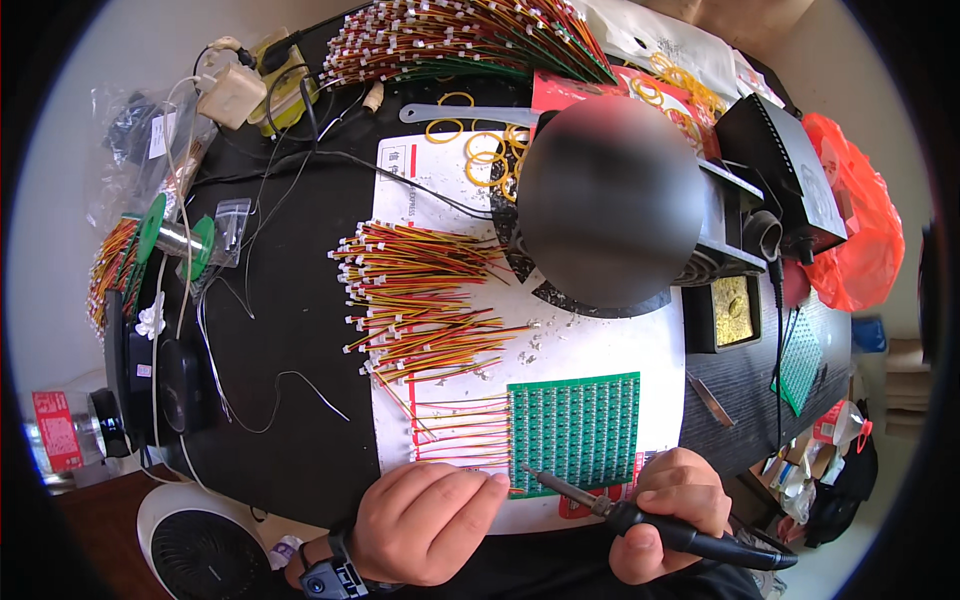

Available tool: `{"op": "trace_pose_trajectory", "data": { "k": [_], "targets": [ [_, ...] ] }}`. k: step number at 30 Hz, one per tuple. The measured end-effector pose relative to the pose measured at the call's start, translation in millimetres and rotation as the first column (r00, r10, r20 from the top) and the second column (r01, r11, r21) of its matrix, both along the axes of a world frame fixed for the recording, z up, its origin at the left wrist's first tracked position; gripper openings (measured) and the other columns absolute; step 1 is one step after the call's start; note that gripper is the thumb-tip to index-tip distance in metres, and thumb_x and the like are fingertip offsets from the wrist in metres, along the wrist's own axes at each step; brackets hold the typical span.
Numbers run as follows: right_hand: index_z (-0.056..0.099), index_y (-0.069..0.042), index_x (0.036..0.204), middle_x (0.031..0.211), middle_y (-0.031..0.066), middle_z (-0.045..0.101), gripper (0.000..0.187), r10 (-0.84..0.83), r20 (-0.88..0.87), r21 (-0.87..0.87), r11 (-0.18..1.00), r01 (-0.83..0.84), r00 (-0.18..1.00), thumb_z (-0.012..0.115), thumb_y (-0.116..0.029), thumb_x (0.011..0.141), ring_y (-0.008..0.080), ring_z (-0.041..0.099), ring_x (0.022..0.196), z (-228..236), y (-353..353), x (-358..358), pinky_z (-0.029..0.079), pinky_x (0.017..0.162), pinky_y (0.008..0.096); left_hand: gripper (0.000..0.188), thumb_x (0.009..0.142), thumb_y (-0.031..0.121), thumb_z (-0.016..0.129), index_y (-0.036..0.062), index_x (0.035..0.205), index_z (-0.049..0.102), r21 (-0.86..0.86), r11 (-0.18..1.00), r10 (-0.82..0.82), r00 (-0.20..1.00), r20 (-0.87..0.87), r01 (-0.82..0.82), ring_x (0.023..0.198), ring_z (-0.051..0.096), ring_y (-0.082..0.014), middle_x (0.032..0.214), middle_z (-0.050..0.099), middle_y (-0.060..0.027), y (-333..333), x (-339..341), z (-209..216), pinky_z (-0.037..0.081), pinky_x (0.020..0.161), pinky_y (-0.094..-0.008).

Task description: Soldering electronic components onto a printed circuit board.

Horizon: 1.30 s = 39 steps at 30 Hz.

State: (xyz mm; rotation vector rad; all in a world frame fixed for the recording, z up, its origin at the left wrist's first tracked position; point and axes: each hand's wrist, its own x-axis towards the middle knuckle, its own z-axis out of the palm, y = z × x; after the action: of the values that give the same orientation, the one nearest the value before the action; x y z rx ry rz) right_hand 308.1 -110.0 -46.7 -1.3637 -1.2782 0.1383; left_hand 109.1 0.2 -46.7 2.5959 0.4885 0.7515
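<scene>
My right hand [668, 515] grips a black soldering iron [640, 520], its metal tip reaching toward the lower left corner of a green circuit board panel [575, 430]. My left hand [430, 520] rests at the table's front edge, fingertips pressing down thin red, yellow and black wire leads [455, 440] that lie against the board's left edge. The board sits on a white sheet [560, 350]. Whether the fingers pinch a wire or a strand of solder is too small to tell.
A loose pile of cut wire leads [420, 300] lies behind the board, a bigger bundle [460, 40] at the back. Yellow rubber bands [485, 150], a solder spool [170, 235], a soldering station [785, 170], a brass tip cleaner [730, 310] and a white fan [200, 545] surround the work.
</scene>
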Motion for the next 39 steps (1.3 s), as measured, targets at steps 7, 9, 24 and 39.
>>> {"op": "trace_pose_trajectory", "data": {
  "k": [7,9,24,39],
  "targets": [
    [0.058,0.002,0.089,0.063,0.0094,0.057,0.027,0.098,-0.066,-0.029,0.995,-0.100,0.993,0.075,-0.017,0.079,0.0168,0.052,0.051,1.6,-1.5,1.3,0.042,0.048,0.0301,0.026,0.069,-0.003,0.071,-0.0003,0.094,0.075,0.028,0.999,-0.021,0.999,-0.044,0.023,0.070,0.065,-0.0243,0.086,0.068,-0.0098,0.2,6.5,11.1,0.054,0.061,-0.0326],
    [0.058,0.010,0.096,0.068,0.0176,0.060,0.024,0.230,-0.170,0.098,0.972,-0.215,0.958,0.072,-0.005,0.082,0.0228,0.053,0.051,-6.6,5.9,-4.9,0.043,0.048,0.0357,0.025,0.069,-0.004,0.072,0.0001,0.094,0.075,0.020,1.000,0.004,1.000,-0.024,-0.004,0.069,0.065,-0.0242,0.085,0.067,-0.0092,-0.7,9.1,7.5,0.054,0.060,-0.0325],
    [0.058,0.000,0.088,0.062,0.0071,0.057,0.027,0.120,0.008,-0.091,0.989,-0.118,0.993,0.076,-0.018,0.078,0.0155,0.053,0.050,3.0,1.0,-1.0,0.043,0.047,0.0286,0.023,0.067,-0.007,0.075,-0.0018,0.089,0.075,-0.105,0.994,0.013,1.000,0.020,-0.011,0.061,0.063,-0.0233,0.081,0.064,-0.0085,4.0,1.3,-3.9,0.052,0.053,-0.0320],
    [0.058,0.009,0.095,0.067,0.0159,0.061,0.022,0.257,-0.107,0.062,0.966,-0.251,0.961,0.072,-0.004,0.083,0.0227,0.054,0.050,-12.9,9.8,-10.2,0.043,0.048,0.0343,0.023,0.074,0.001,0.074,-0.0003,0.097,0.073,-0.059,0.998,-0.030,0.999,-0.046,0.027,0.070,0.062,-0.0190,0.086,0.063,-0.0062,6.1,-2.7,-6.6,0.055,0.060,-0.0292]
  ]
}}
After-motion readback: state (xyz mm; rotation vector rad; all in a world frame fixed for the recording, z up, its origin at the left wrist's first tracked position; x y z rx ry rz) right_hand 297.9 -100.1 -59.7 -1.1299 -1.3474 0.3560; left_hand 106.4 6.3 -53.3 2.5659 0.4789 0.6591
